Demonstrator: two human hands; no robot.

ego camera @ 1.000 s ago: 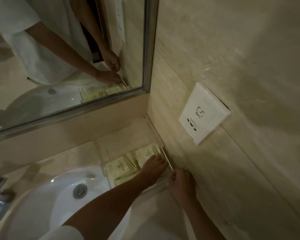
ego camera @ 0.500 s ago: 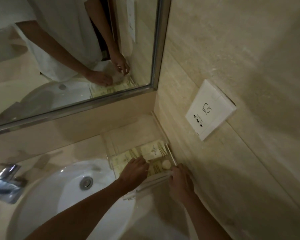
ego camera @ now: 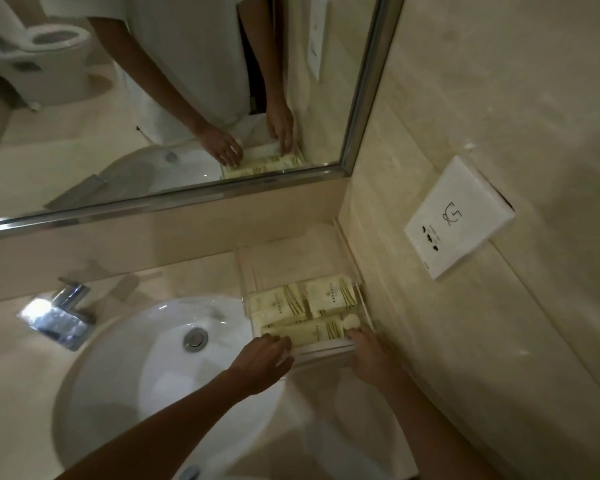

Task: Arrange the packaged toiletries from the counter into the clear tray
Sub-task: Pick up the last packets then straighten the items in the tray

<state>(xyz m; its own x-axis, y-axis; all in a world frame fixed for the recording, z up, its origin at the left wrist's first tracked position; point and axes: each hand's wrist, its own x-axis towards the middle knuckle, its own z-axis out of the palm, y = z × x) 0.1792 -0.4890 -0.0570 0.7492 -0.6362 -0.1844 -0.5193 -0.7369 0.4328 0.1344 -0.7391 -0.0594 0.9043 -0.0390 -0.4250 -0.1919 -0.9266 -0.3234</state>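
A clear tray (ego camera: 246, 271) sits on the counter in the corner against the right wall. Inside lie cream packaged toiletries: two flat packets (ego camera: 329, 294) side by side at the back and a long tube (ego camera: 309, 332) with a round white cap across the front. A long white packet (ego camera: 323, 353) lies along the tray's near edge. My left hand (ego camera: 262, 358) grips the left end of that packet at the tray's front left corner. My right hand (ego camera: 369, 351) holds its right end by the front right corner, fingertips near the tube's cap.
A white round basin (ego camera: 146, 368) with a metal drain lies left of the tray, with a chrome faucet (ego camera: 61, 318) at its far left. A mirror (ego camera: 174, 98) hangs above the counter. A white wall socket (ego camera: 458, 216) projects from the right wall.
My left hand came out of the tray to its front left corner. Both hands now hold the long white packet flat along the tray's near edge. The camera shifted, showing more of the basin.
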